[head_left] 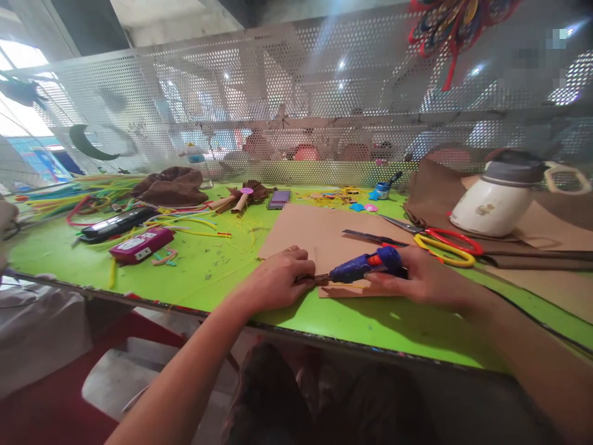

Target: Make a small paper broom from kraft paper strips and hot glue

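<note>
My right hand (426, 278) is closed around a blue glue gun (354, 269) with a red part near its back. Its nozzle points left and meets a small dark brown piece (306, 278) between the fingers of my left hand (280, 278). That hand is closed, its fingertips pinching the piece close to the table. Beneath both hands lies a large tan sheet (301, 225), with a narrow tan strip (338, 292) at its front edge. Just behind the glue gun are a dark-bladed cutter (365, 235) and scissors (447, 247) with red and yellow handles.
On the green table (250, 300) lie a maroon box (141, 245), a black case (118, 224), coloured tubes (83, 185) and brown cloth (169, 185). A white jug (491, 198) stands on brown sheets at right. A perforated metal panel (278, 93) rises behind. Someone's hand (7, 217) shows at far left.
</note>
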### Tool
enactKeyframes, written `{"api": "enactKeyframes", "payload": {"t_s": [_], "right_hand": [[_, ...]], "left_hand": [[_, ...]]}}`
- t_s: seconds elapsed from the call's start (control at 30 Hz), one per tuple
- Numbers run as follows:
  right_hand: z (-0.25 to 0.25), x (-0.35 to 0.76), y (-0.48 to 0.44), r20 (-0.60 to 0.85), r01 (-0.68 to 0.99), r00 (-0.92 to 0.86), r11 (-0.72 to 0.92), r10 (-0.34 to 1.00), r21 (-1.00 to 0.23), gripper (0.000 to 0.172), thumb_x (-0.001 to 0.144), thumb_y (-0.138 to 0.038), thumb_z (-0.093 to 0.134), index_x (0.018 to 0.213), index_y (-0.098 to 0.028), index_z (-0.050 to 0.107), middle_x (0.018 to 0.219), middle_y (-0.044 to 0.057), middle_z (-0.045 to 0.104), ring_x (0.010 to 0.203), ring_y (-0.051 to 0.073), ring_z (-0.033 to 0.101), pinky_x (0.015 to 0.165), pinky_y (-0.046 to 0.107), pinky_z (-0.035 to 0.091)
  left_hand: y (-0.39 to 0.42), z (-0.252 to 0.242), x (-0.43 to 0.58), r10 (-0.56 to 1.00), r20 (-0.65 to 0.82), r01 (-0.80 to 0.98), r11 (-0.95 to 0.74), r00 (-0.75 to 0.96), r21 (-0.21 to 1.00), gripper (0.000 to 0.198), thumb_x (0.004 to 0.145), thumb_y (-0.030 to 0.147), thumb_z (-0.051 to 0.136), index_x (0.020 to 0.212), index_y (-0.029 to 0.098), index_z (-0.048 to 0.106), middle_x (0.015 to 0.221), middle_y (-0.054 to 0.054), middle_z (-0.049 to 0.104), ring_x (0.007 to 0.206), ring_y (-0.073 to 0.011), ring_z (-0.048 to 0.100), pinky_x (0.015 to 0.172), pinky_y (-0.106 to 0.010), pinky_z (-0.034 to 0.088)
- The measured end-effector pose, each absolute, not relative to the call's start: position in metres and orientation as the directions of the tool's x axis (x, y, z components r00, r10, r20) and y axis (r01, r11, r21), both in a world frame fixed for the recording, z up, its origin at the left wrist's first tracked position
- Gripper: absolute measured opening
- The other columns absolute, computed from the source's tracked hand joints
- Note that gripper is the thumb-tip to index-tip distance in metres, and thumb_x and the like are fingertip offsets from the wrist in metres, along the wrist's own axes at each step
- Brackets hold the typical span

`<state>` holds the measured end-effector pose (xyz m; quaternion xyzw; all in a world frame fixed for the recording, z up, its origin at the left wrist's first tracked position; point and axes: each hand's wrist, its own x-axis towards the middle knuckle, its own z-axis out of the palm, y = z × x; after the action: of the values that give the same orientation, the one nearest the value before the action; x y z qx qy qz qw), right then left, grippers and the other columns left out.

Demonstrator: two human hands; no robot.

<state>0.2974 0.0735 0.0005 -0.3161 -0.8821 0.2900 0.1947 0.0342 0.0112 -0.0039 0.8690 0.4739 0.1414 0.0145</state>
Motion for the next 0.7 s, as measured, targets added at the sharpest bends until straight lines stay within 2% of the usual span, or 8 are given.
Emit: {"api": "enactKeyframes", "payload": {"t_s": [0.27,0.5,0.7], "right_hand": [[0.0005,0.2954,0.0722,0.15,0.475,-0.717,0.635,0.681,-0.61,0.033,0.08,-0.051,0.057,0.082,-0.018,0.064,0.07,0.001,0.062,0.063,0.016,0.051,0.054,0.026,0.038],[0.0002,0.2992,0.0734,0.139,0.518,-0.708,0.642,0.693,-0.566,0.035,0.082,-0.053,0.056,0.09,-0.02,0.065,0.074,0.001,0.064,0.065,0.018,0.054,0.055,0.026,0.038],[0.0039,0.3002,0.0728,0.142,0.498,-0.713,0.638,0.686,-0.587,0.032,0.08,-0.05,0.058,0.095,-0.023,0.067,0.075,0.001,0.063,0.066,0.018,0.054,0.057,0.028,0.039]], "left_hand": [[0.0104,-0.0051,0.034,0.826,0.251,0.818,-0.551,0.505,0.167,0.02,0.089,0.029,0.05,0.078,0.018,0.063,0.08,-0.006,0.056,0.083,-0.0194,0.05,0.073,-0.03,0.041],[0.0108,-0.0048,0.0339,0.822,0.241,0.817,-0.557,0.516,0.149,0.019,0.089,0.029,0.05,0.08,0.018,0.063,0.08,-0.006,0.056,0.084,-0.0193,0.05,0.073,-0.029,0.04],[0.0106,-0.0046,0.0343,0.826,0.238,0.824,-0.55,0.511,0.14,0.02,0.089,0.029,0.05,0.079,0.018,0.063,0.08,-0.006,0.055,0.084,-0.0194,0.05,0.073,-0.029,0.04]]}}
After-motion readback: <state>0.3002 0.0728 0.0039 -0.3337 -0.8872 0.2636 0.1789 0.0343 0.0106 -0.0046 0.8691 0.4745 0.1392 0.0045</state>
